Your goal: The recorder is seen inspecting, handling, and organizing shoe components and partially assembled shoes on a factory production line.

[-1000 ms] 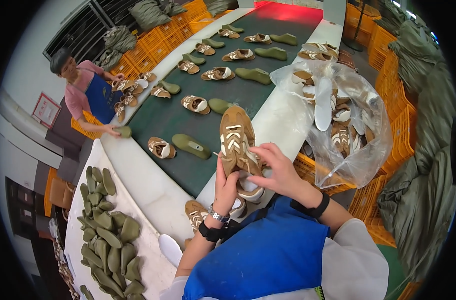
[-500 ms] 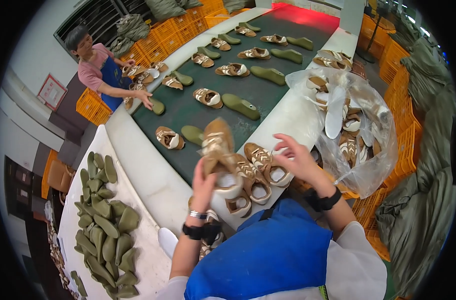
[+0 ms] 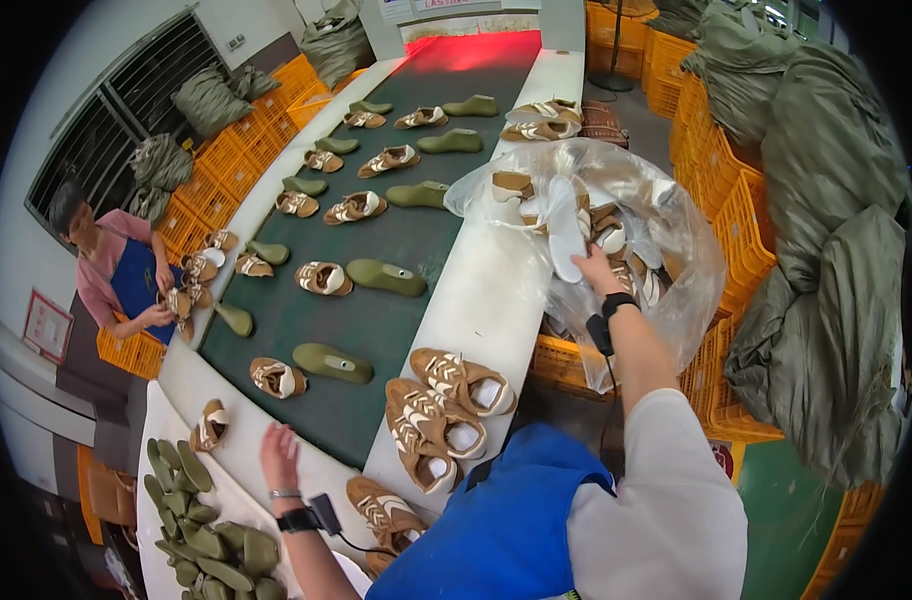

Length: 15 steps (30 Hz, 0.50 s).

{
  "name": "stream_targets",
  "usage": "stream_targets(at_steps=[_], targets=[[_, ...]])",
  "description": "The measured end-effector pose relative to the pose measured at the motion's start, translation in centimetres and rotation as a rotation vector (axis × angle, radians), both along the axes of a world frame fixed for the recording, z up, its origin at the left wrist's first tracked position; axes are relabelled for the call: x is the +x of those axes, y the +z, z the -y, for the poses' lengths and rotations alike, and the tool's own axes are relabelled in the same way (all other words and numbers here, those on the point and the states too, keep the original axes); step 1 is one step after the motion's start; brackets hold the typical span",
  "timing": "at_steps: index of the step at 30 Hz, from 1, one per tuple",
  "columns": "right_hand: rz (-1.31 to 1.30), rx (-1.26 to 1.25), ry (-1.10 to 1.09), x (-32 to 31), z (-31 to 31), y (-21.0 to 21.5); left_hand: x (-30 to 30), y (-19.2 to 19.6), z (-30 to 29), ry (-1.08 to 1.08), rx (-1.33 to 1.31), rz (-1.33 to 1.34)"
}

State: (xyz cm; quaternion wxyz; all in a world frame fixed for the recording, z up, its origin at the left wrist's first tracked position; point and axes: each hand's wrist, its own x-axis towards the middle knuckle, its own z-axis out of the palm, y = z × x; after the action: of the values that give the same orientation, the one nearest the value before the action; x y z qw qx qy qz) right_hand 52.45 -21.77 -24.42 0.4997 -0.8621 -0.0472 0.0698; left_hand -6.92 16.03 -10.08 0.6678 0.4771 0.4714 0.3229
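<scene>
My left hand (image 3: 279,458) is held, empty and with its fingers loosely apart, over the white near ledge of the conveyor. To its left a brown-and-white sneaker (image 3: 210,426) rests on that ledge. My right hand (image 3: 598,270) reaches into a clear plastic bag (image 3: 691,300) of sneakers, its fingertips at the lower end of a white insole (image 3: 564,230). Whether they grip it cannot be made out. Several laced sneakers (image 3: 416,432) stand side by side on the right ledge before me, and another sneaker (image 3: 384,512) sits nearer my left forearm.
Sneakers and green shoe lasts (image 3: 386,277) lie in rows on the dark green conveyor (image 3: 276,235). More lasts (image 3: 211,540) are heaped at lower left. Across the belt a co-worker (image 3: 126,265) handles sneakers. Orange crates (image 3: 741,230) and grey sacks (image 3: 831,300) line the right.
My left hand has let go of the sneaker it held up and moved left. My right hand has gone from beside the sneaker row into the plastic bag. The view has turned right.
</scene>
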Motion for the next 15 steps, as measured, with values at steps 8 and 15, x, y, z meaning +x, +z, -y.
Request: stream_targets(at_steps=[8, 15], targets=[[-0.565, 0.567, 0.265, -7.8, -4.1, 6.9, 9.2, 5.9, 14.7, -0.478, 0.132, -0.043], [-0.628, 0.505, 1.107, -20.1, -4.7, 15.9, 12.1, 7.7, 16.8, -0.521, 0.321, 0.128]])
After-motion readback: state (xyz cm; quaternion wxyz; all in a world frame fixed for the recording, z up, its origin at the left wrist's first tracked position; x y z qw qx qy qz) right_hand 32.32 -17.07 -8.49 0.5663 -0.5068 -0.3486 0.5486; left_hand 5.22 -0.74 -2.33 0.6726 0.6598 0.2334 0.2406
